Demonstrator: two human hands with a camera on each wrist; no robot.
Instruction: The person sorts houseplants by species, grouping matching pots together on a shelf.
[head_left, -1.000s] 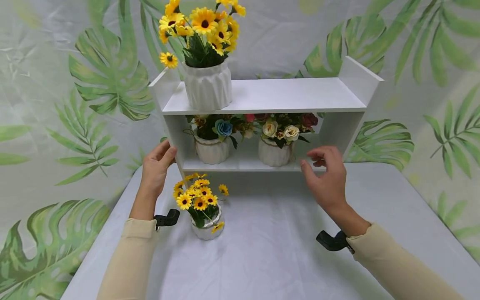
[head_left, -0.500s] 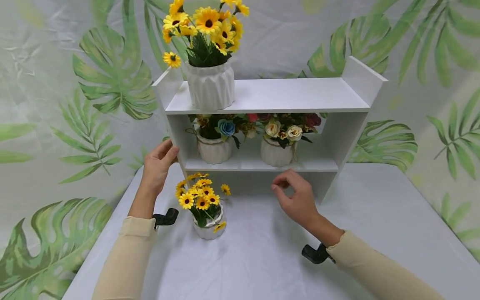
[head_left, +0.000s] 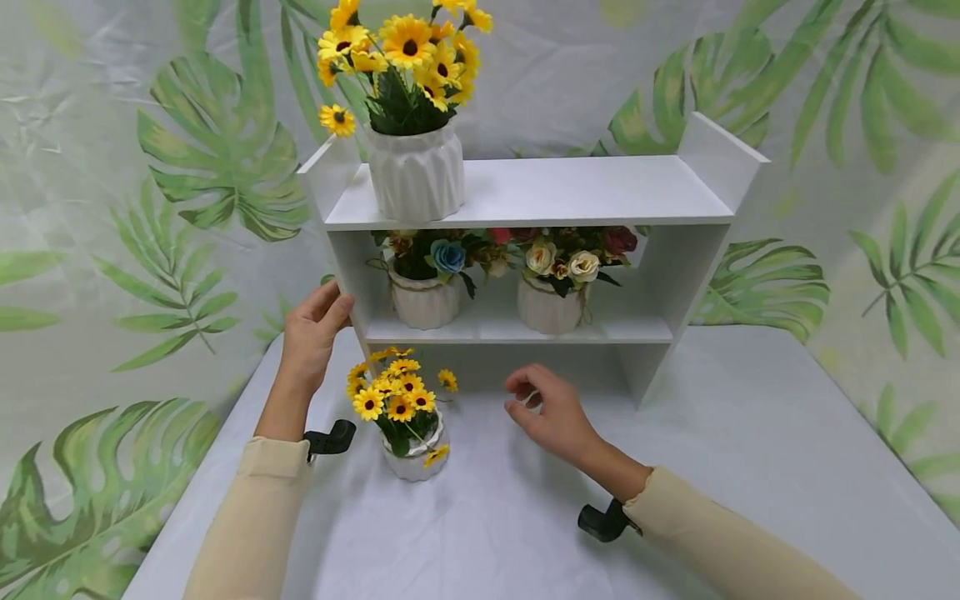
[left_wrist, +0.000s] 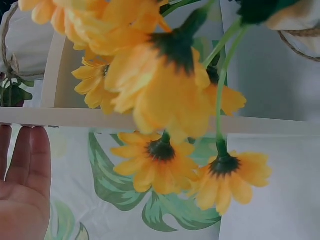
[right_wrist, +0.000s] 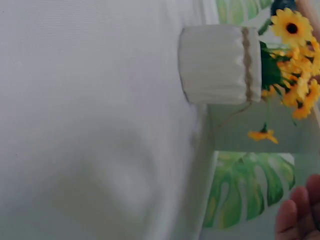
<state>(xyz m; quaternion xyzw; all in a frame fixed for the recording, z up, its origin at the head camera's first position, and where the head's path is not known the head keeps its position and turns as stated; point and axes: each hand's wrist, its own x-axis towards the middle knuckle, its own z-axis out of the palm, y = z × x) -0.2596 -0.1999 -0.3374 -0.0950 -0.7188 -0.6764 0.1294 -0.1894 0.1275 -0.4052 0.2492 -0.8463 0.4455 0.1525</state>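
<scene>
My left hand [head_left: 311, 337] rests against the outer left side of a white two-tier shelf [head_left: 570, 190]. In the left wrist view its straight fingers [left_wrist: 37, 155] touch the panel's edge. Over the table, in front of the shelf, my right hand [head_left: 552, 414] hovers with loosely bent fingers and holds nothing. To its left, apart from it, a small white flowerpot [head_left: 415, 468] with yellow daisies [head_left: 399, 392] stands upright on the table. The right wrist view shows this pot [right_wrist: 217, 65] sideways, with twine round its rim, and some of my fingertips [right_wrist: 286, 216].
On the shelf's top board stands a bigger white pot [head_left: 417, 179] of yellow flowers. The lower board carries a pot [head_left: 424, 305] with a blue rose and another pot [head_left: 551, 308] with cream roses. Behind hangs a leaf-patterned cloth [head_left: 225, 150]. A pale cloth covers the table [head_left: 757, 467].
The right hand has moved left and down, from beside the lower board's right part to above the table near the small daisy pot. The left hand stays at the shelf's side.
</scene>
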